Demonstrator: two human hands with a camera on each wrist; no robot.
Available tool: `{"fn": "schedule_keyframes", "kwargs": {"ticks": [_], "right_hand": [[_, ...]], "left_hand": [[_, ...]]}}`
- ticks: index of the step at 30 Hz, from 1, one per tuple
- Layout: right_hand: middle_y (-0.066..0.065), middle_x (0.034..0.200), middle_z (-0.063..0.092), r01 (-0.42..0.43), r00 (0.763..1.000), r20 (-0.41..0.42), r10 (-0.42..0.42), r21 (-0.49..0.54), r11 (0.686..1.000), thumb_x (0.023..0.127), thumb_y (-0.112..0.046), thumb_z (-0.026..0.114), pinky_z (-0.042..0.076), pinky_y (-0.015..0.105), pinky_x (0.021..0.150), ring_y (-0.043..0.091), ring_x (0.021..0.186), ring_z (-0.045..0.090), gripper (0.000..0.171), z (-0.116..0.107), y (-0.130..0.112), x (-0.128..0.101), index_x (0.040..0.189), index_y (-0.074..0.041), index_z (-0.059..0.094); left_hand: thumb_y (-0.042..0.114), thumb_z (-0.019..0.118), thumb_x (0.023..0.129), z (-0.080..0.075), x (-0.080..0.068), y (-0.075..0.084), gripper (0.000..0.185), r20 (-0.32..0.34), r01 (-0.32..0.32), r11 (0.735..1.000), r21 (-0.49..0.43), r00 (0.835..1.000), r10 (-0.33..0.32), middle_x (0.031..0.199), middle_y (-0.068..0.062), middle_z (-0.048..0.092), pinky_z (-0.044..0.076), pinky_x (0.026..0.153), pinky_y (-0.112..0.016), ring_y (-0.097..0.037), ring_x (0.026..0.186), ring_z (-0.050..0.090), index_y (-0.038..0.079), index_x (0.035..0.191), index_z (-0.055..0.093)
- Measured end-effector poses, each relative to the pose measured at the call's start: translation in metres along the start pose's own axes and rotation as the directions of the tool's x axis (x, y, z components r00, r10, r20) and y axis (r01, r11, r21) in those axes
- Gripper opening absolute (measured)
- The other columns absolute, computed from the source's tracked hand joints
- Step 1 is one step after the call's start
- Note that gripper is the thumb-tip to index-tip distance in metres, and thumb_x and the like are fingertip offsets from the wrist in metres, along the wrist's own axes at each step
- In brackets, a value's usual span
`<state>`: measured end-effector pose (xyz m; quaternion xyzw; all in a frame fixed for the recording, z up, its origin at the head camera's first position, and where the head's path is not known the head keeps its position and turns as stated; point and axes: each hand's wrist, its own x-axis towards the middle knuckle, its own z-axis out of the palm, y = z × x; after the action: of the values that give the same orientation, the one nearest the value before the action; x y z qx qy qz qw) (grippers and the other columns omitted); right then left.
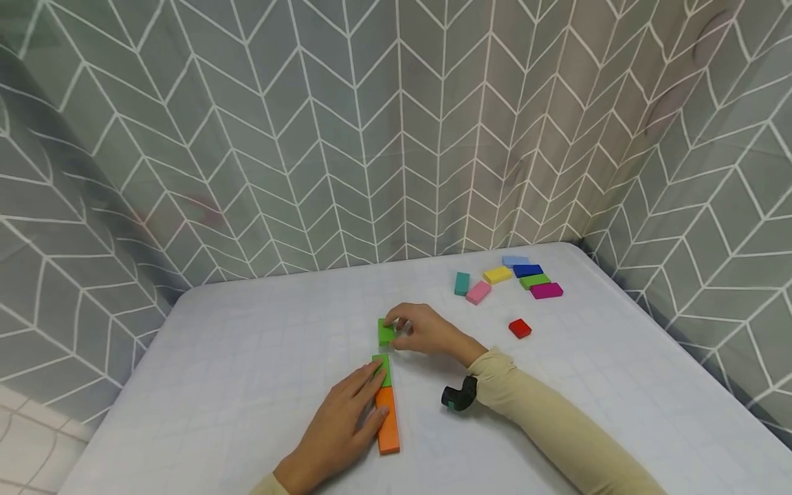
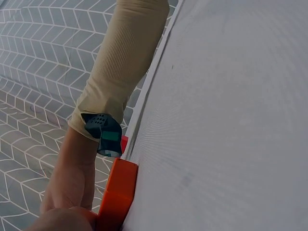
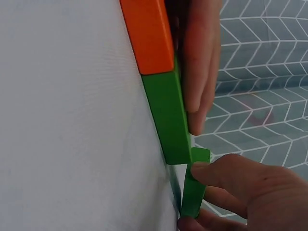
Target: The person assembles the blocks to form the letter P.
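In the head view, my left hand [image 1: 340,419] rests on a row of blocks, its fingers laid over a green block [image 1: 382,358] and the thumb on an orange block [image 1: 388,433]. These two blocks lie end to end on the white table. Just beyond the row, my right hand [image 1: 430,332] pinches another green block [image 1: 384,335] between thumb and fingers. The right wrist view shows that held block [image 3: 194,192] set a little apart from the row's green block [image 3: 166,118]. My left fingers [image 3: 198,72] lie along the row there.
A red block [image 1: 520,328] lies to the right of my right hand. Farther back right are teal [image 1: 462,284], pink [image 1: 478,293], yellow [image 1: 498,275], blue [image 1: 528,271], lime green [image 1: 535,281] and magenta [image 1: 547,291] blocks. A patterned curtain [image 1: 383,137] hangs behind the table.
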<state>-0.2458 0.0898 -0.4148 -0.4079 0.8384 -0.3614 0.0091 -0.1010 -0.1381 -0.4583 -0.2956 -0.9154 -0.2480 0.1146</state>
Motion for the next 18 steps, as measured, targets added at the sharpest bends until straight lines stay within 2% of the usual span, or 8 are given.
{"fn": "schedule_keyframes", "kwargs": {"ticks": [4, 9, 14, 18], "right_hand": [[0.005, 0.11, 0.072, 0.007, 1.0, 0.015, -0.007, -0.008, 1.0, 0.088, -0.008, 0.083, 0.054, 0.025, 0.076, 0.022, 0.093, 0.066, 0.032, 0.01, -0.001, 0.003, 0.118, -0.001, 0.072], [0.006, 0.11, 0.072, 0.035, 0.999, -0.001, -0.035, 0.014, 0.999, 0.088, -0.008, 0.083, 0.055, 0.026, 0.076, 0.023, 0.092, 0.065, 0.031, 0.014, -0.002, 0.005, 0.117, -0.001, 0.072], [0.01, 0.117, 0.072, 0.06, 0.998, 0.011, -0.06, 0.03, 0.998, 0.09, -0.005, 0.079, 0.056, 0.028, 0.079, 0.026, 0.096, 0.066, 0.025, 0.016, -0.002, 0.004, 0.115, -0.001, 0.075], [0.017, 0.132, 0.066, 0.033, 0.999, -0.022, -0.032, 0.028, 0.999, 0.093, -0.007, 0.075, 0.058, 0.033, 0.084, 0.028, 0.109, 0.066, 0.024, 0.009, 0.001, -0.003, 0.117, -0.003, 0.075]], "left_hand": [[0.034, 0.063, 0.105, 0.001, 0.0, 0.0, 0.06, 0.004, -0.005, 1.0, 0.003, 1.0, 0.005, 0.163, -0.006, 0.041, 0.038, 0.115, -0.052, -0.024, 0.146, 0.04, 0.004, 0.154, 0.05], [0.035, 0.063, 0.105, 0.001, 0.001, 0.0, 0.06, 0.013, 0.006, 1.0, 0.01, 1.0, -0.006, 0.163, -0.005, 0.041, 0.038, 0.115, -0.052, -0.023, 0.146, 0.04, 0.005, 0.155, 0.05], [0.035, 0.063, 0.105, 0.001, 0.002, -0.001, 0.06, 0.011, 0.001, 1.0, 0.012, 1.0, -0.002, 0.164, -0.005, 0.04, 0.038, 0.115, -0.052, -0.023, 0.146, 0.04, 0.006, 0.155, 0.049], [0.035, 0.063, 0.105, 0.002, 0.002, 0.0, 0.06, 0.001, -0.001, 1.0, 0.01, 1.0, 0.001, 0.164, -0.005, 0.04, 0.038, 0.114, -0.053, -0.024, 0.146, 0.04, 0.005, 0.155, 0.05]]}}
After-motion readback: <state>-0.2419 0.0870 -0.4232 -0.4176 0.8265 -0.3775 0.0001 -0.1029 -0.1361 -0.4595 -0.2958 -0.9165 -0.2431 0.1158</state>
